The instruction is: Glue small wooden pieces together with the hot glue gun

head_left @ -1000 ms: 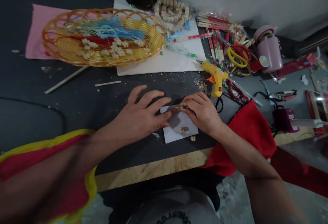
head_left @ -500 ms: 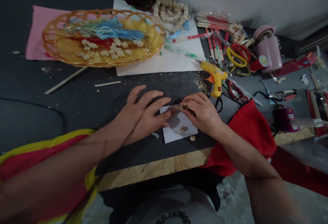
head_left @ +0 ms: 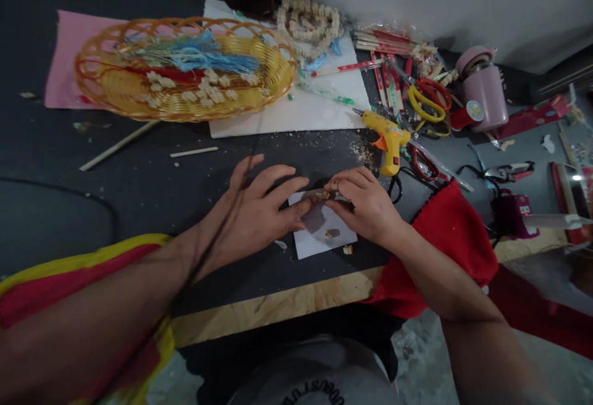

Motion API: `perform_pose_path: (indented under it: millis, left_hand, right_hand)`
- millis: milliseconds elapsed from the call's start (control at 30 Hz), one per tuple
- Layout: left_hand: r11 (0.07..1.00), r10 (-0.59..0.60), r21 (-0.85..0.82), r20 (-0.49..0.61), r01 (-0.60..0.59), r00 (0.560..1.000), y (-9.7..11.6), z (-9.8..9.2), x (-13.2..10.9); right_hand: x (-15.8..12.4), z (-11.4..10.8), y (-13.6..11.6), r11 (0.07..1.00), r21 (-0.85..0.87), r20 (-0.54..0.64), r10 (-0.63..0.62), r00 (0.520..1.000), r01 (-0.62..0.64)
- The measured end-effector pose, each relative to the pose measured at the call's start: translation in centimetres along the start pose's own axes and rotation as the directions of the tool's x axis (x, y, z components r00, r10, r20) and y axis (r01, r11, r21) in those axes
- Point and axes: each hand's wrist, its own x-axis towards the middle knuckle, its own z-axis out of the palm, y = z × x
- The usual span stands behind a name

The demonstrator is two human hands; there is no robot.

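Two hands meet at a white card (head_left: 315,247): left hand (head_left: 259,212) flat, fingers spread, tips on its left edge; just right of those tips, the right hand (head_left: 368,205) pinches a small beige piece (head_left: 323,195) lying crosswise.

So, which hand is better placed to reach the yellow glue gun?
Probably the right hand: the glue gun lies just beyond it, though it pinches a small tan piece. The left hand rests flat at the white paper, farther away.
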Motion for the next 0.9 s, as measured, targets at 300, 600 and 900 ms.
perform_pose_path:
  millis: [300, 600, 900]
  left_hand:
    - [0.998, -0.021, -0.064, 0.021, 0.022, 1.0, 0.2, -0.3, 0.0]
    - [0.995, -0.034, -0.088, 0.061, 0.039, 0.998, 0.2, -0.4, 0.0]
    - [1.0, 0.004, -0.001, -0.005, -0.004, 1.0, 0.0, 0.1, -0.2]
  right_hand:
    - [0.2, -0.1, 0.0, 1.0, 0.009, 0.011, -0.016, 1.0, 0.015]
    - [0.1, 0.3, -0.3, 0.998, -0.025, 0.015, 0.053, 0.998, -0.052]
    - [-0.3, -1.0, 0.3, 1.0, -0.003, -0.035, 0.031, 0.999, -0.031]
